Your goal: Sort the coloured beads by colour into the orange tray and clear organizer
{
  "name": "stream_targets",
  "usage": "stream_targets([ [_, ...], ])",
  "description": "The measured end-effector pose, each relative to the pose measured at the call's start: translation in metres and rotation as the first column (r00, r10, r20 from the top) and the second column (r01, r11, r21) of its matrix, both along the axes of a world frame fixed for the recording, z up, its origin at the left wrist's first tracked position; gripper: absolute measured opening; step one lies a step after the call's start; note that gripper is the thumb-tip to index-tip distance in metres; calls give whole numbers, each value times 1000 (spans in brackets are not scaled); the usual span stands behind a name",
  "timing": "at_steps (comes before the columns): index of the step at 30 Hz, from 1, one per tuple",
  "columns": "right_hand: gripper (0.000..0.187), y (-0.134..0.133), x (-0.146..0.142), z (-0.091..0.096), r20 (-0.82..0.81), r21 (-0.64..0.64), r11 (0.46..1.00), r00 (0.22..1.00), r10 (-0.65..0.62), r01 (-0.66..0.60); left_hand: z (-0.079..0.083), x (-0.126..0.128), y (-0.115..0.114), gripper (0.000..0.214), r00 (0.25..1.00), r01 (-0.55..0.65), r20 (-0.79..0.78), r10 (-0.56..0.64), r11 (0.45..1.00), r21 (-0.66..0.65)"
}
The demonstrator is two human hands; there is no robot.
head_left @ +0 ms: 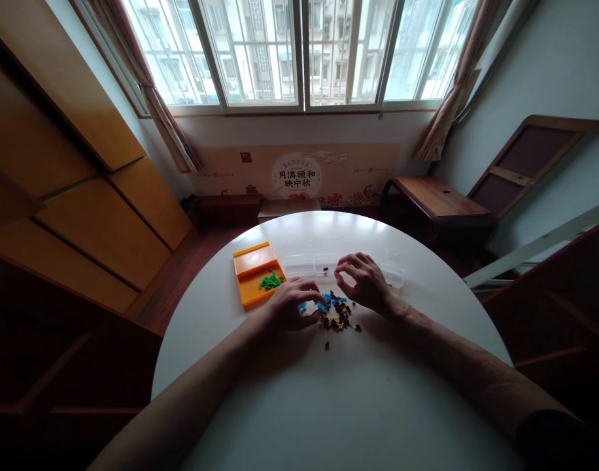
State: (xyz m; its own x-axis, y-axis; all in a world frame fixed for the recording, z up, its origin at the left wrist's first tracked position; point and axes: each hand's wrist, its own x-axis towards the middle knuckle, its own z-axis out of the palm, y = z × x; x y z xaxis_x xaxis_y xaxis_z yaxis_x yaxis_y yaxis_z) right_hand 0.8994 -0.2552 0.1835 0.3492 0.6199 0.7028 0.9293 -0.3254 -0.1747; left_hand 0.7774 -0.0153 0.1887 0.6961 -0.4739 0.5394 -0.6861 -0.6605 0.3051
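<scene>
A heap of small bricks point(335, 313), blue, brown and yellow, lies on the round white table point(329, 392) between my hands. My left hand point(293, 303) rests at the heap's left edge with its fingers curled in a pinch; what it holds is too small to make out. My right hand point(362, 281) hovers just above the heap's right side, fingers bent with the tips close together. An orange tray point(254, 269) with several green bricks point(271, 281) lies left of my left hand. A clear plastic compartment box point(319, 260) stands behind the heap.
A dark wooden bench point(439, 199) stands beyond the table on the right, below the window. Wooden cabinets point(84, 216) line the left wall. A stray brown brick point(327, 345) lies nearer to me on the table.
</scene>
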Motion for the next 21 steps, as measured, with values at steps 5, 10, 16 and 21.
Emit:
stream_targets([
  [5,9,-5,-9,-1,3,-74,993,996,88,-88,-6,-3,5,13,1000,-3,-26,2,999,-34],
  [10,9,-10,-13,1,-21,-160,984,996,83,-85,-7,-8,5,9,997,-72,-6,72,996,-47],
  [16,8,-12,-15,-1,-169,-176,974,980,110,-140,-6,-10,4,14,986,-161,42,162,987,-17],
  [21,4,-9,-14,-4,-223,-136,977,966,131,-164,-6,-11,5,14,981,-192,22,191,981,22],
])
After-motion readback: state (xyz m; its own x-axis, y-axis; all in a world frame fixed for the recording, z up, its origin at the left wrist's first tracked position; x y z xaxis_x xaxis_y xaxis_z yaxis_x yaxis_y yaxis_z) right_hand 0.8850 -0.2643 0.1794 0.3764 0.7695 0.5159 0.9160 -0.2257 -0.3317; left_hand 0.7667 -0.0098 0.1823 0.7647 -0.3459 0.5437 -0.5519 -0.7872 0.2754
